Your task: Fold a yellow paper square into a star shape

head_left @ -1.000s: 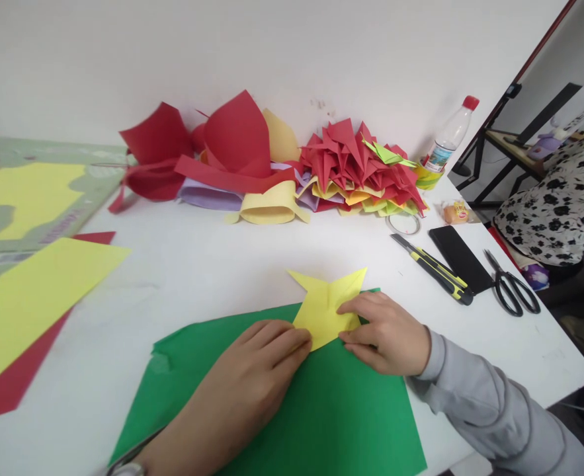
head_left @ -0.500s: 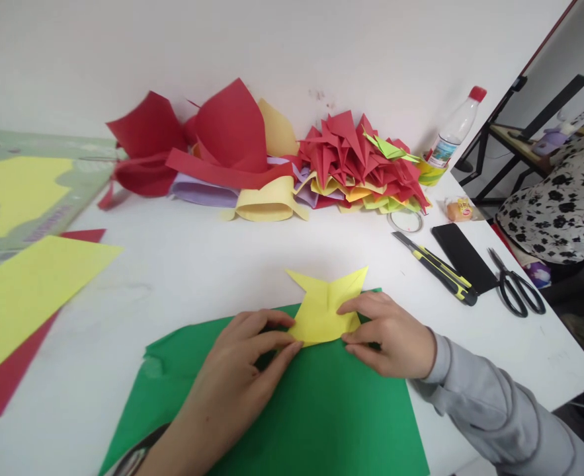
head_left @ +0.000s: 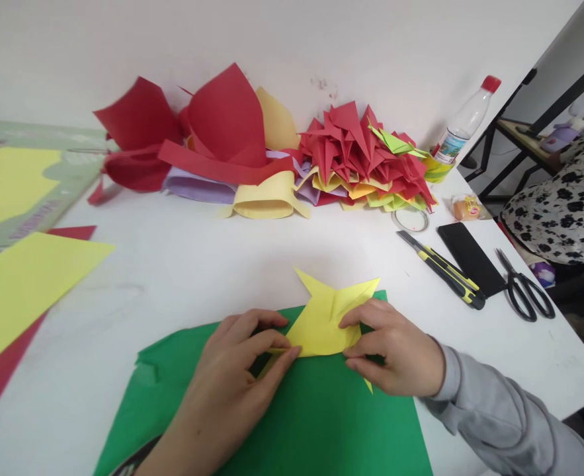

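A folded piece of yellow paper [head_left: 326, 324] with two pointed tips at its far side is held over a green sheet [head_left: 311, 416]. My left hand [head_left: 247, 370] is closed, pinching the paper's near left corner between thumb and fingers. At the right side, my right hand [head_left: 391, 344] grips the paper too, with its index finger lying on the upper face. Thin yellow points stick out under both hands. The paper's underside is hidden.
Along the wall stand red paper shapes [head_left: 227, 125] and a pile of red folded pieces [head_left: 346, 145]. At right are a bottle [head_left: 465, 125], a tape ring [head_left: 411, 220], a utility knife [head_left: 443, 271], a black flat object [head_left: 470, 258] and scissors [head_left: 524, 287]. Yellow sheets [head_left: 34, 284] lie left.
The yellow paper has tilted, and pointed ends now show below both hands. Both hands keep their pinch. The whole view has shifted slightly.
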Motion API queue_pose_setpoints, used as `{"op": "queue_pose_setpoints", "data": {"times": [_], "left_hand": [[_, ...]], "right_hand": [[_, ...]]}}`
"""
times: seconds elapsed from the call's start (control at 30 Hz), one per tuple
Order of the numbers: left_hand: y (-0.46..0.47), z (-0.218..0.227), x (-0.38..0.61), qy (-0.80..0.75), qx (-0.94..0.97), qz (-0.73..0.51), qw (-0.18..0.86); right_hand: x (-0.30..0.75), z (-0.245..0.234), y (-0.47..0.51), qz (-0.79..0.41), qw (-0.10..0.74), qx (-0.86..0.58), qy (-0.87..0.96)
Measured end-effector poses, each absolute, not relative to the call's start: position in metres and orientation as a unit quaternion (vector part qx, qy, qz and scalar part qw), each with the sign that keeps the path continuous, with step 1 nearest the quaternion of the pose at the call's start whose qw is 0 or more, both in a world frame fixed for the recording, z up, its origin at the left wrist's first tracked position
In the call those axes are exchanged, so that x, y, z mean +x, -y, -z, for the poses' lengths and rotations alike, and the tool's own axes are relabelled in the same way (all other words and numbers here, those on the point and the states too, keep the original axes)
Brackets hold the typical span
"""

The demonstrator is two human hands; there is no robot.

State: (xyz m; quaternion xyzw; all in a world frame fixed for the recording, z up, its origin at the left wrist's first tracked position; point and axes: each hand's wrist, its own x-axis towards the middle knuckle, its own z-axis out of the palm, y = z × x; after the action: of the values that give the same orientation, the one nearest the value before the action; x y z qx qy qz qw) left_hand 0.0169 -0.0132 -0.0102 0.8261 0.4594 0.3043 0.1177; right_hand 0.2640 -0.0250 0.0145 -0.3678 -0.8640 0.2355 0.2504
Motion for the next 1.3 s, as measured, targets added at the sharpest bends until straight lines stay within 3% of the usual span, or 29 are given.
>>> {"op": "queue_pose_setpoints", "data": {"times": [0.23,0.6,1.3], "left_hand": [[0.016,0.010,0.018,-0.468,0.820,-0.305,0.124],[0.017,0.013,0.020,-0.514,0.783,-0.294,0.188],[0.014,0.009,0.028,-0.565,0.752,-0.261,0.218]], "right_hand": [[0.256,-0.010,0.017,-0.326,0.305,-0.443,0.777],[0.254,-0.011,0.012,-0.411,0.266,-0.489,0.722],[0.255,-0.010,0.011,-0.379,0.261,-0.447,0.767]]}}
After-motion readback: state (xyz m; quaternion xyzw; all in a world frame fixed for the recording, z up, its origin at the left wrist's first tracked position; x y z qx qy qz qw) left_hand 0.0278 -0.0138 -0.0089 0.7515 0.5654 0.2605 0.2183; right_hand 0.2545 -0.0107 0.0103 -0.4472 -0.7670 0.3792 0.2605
